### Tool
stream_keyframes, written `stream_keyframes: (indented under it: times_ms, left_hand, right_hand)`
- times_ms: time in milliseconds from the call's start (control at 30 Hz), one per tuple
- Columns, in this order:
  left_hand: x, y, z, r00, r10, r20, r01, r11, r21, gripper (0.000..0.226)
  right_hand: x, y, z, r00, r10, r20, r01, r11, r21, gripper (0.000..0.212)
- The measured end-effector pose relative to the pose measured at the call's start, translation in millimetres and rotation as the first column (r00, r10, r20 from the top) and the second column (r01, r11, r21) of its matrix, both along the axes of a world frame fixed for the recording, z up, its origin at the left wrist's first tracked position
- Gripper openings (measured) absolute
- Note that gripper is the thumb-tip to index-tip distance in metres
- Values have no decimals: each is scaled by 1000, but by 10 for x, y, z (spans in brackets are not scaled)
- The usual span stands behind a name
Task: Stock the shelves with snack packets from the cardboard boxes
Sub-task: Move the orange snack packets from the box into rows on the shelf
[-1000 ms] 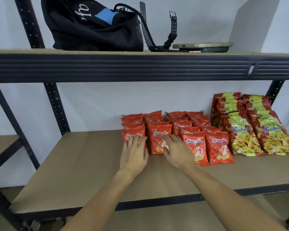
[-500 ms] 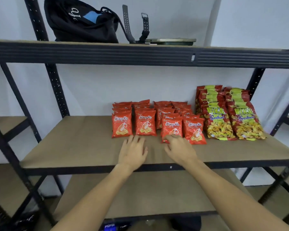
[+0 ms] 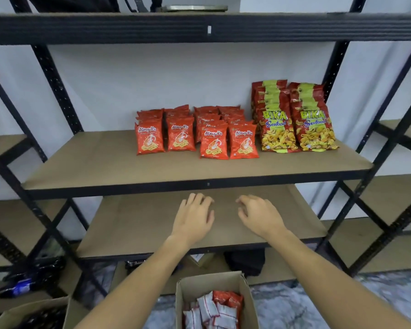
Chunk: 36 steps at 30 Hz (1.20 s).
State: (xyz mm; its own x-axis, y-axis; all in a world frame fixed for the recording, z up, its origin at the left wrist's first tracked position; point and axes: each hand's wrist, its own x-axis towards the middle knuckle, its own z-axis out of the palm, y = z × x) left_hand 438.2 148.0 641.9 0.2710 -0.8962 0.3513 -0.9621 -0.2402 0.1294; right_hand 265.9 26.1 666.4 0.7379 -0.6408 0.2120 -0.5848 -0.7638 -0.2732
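Nothing is held: left hand [image 3: 195, 216] and right hand [image 3: 259, 216] hang relaxed. Below them, boxed snack packets [image 3: 214, 309], likely light, crinkly and slippery, are best pinched at a sealed edge.

Single head-worn wide-angle view, facing the shelf rack [image 3: 199, 184] head-on, tilted down. Close range: both forearms reach in from the bottom edge, open cardboard box [image 3: 223, 281] on the floor directly below. No second view to overlap with.
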Motion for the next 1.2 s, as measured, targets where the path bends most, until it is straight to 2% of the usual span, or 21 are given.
stream_keyframes:
  times_ms: [267, 467, 633, 733, 833, 1200]
  left_hand:
    - [-176, 214, -452, 999, -24, -38, 29, 990, 137, 34]
    - [-117, 400, -1085, 992, 3, -125, 36, 952, 305, 32]
    - [126, 596, -1701, 986, -18, -167, 95, 880, 465, 33]
    - [281, 672, -2145, 976, -44, -215, 148, 856, 496, 30]
    - [427, 687, -2609, 958, -26, -284, 186, 813, 552, 25]
    - [557, 404, -4783, 928, -48, -371, 293, 709, 642, 26]
  right_hand:
    - [-254, 211, -506, 998, -29, -60, 35, 994, 102, 31]
    - [-351, 327, -1185, 981, -106, -163, 142, 964, 226, 27]
    - [-340, 512, -1866, 942, -167, -292, 270, 892, 363, 27]
    - [-314, 662, -2378, 903, -164, -397, 328, 859, 393, 37]
    - [-287, 744, -2808, 873, -186, -451, 394, 815, 426, 33]
    - [-248, 454, -4874, 826, -260, -501, 522, 687, 505, 27]
